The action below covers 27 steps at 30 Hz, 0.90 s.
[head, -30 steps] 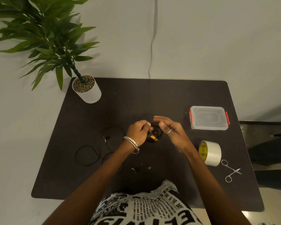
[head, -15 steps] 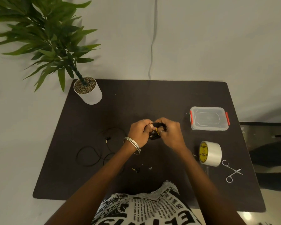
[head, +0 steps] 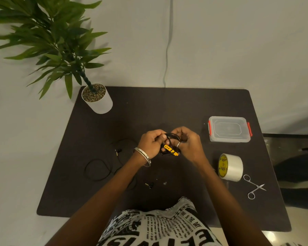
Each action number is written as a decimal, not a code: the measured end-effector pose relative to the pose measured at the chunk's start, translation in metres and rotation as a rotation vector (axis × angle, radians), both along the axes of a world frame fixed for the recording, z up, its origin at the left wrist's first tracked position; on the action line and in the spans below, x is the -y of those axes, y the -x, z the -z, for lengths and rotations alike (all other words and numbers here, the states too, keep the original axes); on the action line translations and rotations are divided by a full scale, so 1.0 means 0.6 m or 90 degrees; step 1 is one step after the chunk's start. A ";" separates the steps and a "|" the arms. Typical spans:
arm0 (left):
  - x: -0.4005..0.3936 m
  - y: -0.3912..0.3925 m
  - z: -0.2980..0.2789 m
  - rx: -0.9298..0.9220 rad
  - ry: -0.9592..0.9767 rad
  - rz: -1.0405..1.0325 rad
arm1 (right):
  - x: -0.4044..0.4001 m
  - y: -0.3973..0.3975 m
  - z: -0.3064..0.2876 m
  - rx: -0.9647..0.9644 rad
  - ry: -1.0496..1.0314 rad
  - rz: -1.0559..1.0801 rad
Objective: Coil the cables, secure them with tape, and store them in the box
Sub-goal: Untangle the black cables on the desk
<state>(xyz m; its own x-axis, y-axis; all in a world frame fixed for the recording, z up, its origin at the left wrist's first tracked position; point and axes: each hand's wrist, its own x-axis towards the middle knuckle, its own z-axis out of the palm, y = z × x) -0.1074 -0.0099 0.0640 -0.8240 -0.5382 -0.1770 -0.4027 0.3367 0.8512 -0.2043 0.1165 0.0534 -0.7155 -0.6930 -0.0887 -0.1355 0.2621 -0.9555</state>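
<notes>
A small coil of black cable with a yellow piece (head: 170,148) hangs between my two hands over the middle of the dark table. My left hand (head: 150,143) grips the coil's left side with curled fingers. My right hand (head: 188,142) holds its right side, fingers bent round the loops. A second black cable (head: 98,169) lies loose in loops on the table to the left. The clear lidded box (head: 229,129) with red clips stands shut at the right. A roll of clear tape (head: 230,167) with a yellow core stands on edge below it.
Small scissors (head: 254,188) lie near the tape at the right edge. A potted plant in a white pot (head: 98,101) stands at the table's back left corner. Small cable plugs (head: 149,185) lie near the front of the dark table (head: 167,107).
My right hand went from open fingers beside the coil to a curled hold on it. Both hands lifted the coil slightly, and the yellow piece now shows below them.
</notes>
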 end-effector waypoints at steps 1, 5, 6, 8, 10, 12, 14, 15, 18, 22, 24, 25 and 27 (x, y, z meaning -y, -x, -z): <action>-0.001 0.000 -0.002 -0.007 0.014 0.006 | 0.000 -0.002 0.004 0.040 0.022 0.019; -0.010 0.003 -0.013 -0.040 0.048 0.034 | -0.004 -0.017 0.005 0.324 0.171 0.046; -0.012 0.005 -0.016 -0.045 0.066 0.039 | -0.005 -0.019 0.003 0.395 0.206 0.040; -0.016 0.008 -0.018 -0.053 0.120 0.049 | -0.007 -0.023 0.004 0.499 0.247 0.022; -0.016 0.012 -0.011 -0.016 0.204 0.074 | -0.009 -0.024 0.004 0.578 0.249 0.017; -0.012 0.010 -0.005 0.036 0.253 0.076 | -0.009 -0.016 0.003 0.661 0.226 0.039; -0.010 0.003 0.000 0.031 0.234 0.061 | -0.009 -0.002 -0.001 0.679 0.172 0.072; -0.010 -0.001 0.003 0.016 0.202 0.054 | -0.009 0.003 -0.002 0.668 0.136 0.090; -0.016 -0.005 0.006 0.004 0.093 0.020 | -0.008 0.006 -0.004 0.698 0.084 0.145; -0.013 0.000 0.019 0.022 -0.013 -0.039 | -0.009 0.000 -0.007 0.649 -0.047 0.250; -0.015 0.001 0.018 0.022 -0.042 -0.045 | -0.012 -0.005 -0.002 0.503 -0.097 0.358; -0.015 0.001 0.016 0.019 -0.051 -0.049 | -0.013 -0.006 0.000 0.390 -0.091 0.397; -0.016 0.000 0.014 0.016 -0.059 -0.052 | -0.021 -0.004 -0.007 0.188 -0.014 0.322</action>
<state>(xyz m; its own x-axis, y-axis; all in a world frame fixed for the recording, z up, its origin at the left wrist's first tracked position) -0.1075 -0.0001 0.0555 -0.7729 -0.5834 -0.2495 -0.4471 0.2218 0.8665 -0.2018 0.1292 0.0576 -0.8993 -0.2675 -0.3460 0.2836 0.2455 -0.9270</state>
